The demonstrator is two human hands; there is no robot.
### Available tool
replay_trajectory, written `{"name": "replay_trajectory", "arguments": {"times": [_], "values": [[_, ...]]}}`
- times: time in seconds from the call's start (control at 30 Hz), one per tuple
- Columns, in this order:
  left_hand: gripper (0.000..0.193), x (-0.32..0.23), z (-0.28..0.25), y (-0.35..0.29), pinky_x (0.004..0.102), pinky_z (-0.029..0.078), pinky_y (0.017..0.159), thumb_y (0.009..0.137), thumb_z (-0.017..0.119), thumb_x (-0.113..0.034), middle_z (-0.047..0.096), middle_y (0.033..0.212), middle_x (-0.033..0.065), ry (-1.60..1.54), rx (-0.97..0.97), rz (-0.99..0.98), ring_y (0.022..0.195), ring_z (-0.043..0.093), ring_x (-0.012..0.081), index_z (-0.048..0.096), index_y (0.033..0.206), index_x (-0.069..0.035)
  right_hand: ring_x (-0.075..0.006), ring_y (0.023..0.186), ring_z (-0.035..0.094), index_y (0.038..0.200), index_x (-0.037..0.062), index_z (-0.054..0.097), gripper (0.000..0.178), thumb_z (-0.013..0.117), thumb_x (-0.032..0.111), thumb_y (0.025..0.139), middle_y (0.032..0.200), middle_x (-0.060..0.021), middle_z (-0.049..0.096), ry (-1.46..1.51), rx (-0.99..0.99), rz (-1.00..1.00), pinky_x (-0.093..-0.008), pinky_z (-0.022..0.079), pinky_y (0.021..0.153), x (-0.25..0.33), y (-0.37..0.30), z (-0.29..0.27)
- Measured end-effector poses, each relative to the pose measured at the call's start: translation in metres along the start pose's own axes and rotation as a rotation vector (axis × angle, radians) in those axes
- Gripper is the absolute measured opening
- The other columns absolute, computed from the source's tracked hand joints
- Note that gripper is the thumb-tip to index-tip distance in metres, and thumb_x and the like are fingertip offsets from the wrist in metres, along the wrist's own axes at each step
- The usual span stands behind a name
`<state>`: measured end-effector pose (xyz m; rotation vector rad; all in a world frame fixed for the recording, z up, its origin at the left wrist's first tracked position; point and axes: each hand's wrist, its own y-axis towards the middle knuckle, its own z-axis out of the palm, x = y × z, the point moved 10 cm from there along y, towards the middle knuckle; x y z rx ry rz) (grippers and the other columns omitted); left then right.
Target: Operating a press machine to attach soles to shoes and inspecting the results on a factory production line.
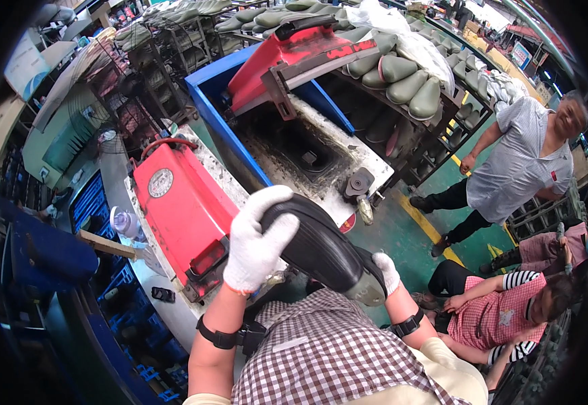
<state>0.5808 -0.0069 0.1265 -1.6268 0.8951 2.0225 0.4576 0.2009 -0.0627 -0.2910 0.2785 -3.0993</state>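
Observation:
In front of my chest I hold a black shoe (321,239), tilted, with a fine-ribbed dark surface facing up. An olive-green end, which looks like a shoe last (367,289), shows at its lower right. My left hand (257,236), in a white knit glove, is closed round the shoe's upper left end, thumb over the dark surface. My right hand (387,271), also gloved, grips the lower right end from the side; most of its fingers are hidden behind the shoe.
Beyond the shoe stands a machine with a raised red cover (267,64) over a dark cavity. A closed red cover (182,202) is beside it. Olive-green lasts (402,84) fill the rack behind. One person (523,152) stands at right; another (503,300) sits nearby.

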Motion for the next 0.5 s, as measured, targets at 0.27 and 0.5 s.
{"name": "replay_trajectory", "arguments": {"times": [0.27,0.5], "values": [[0.027,0.021,-0.052,0.002,0.0265,0.048,0.096,0.101,0.058,-0.007,0.066,0.117,0.0040,-0.060,-0.207,-0.029,0.105,0.061,0.0113,0.065,0.127,-0.002,-0.0282,0.136,0.056,0.153,-0.0031,0.044,0.068,0.047,0.049,0.108,0.151,-0.0187,0.053,-0.297,-0.191,-0.042,-0.0427,0.042,0.117,-0.005,0.004,0.035],[0.051,0.042,-0.071,-0.011,0.0341,0.039,0.113,0.106,0.056,-0.028,0.056,0.136,0.0110,-0.243,-0.190,0.021,0.125,0.053,0.0201,0.043,0.151,-0.006,-0.0279,0.142,0.050,0.155,-0.0030,0.041,0.082,0.067,0.048,0.097,0.153,-0.0178,0.051,-0.873,0.001,-0.004,-0.0402,0.032,0.124,0.000,0.025,0.115]]}}
